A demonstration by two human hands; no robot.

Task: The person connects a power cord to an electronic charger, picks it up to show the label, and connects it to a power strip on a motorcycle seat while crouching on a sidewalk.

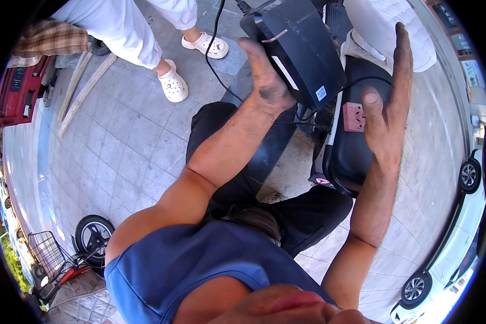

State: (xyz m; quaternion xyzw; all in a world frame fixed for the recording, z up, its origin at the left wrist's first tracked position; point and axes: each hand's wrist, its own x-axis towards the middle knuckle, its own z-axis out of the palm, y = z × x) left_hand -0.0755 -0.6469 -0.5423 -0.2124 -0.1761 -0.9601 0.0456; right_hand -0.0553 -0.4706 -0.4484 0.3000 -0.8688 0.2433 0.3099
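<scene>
My left hand [269, 81] holds a black, box-shaped case with a cable, perhaps a battery or charger [308, 59], from its left side. The thumb is raised by the near corner, and the other fingers are hidden beneath or behind the case. To the right, my right hand [387, 116] is open, fingers stretched away from me and thumb apart. Close by its thumb, a pink socket block with dark holes [353, 117] rests on the black seat [352, 156] of a scooter-like vehicle. A thin black cable [366, 80] runs over the seat between case and right hand.
Another person in white trousers [125, 32] and white clogs [174, 82] stands at the far left on grey paving. Wooden strips [86, 92] lie near a red vehicle [20, 89]. A bike wheel [93, 237] is at lower left; a white car [443, 259] stands right.
</scene>
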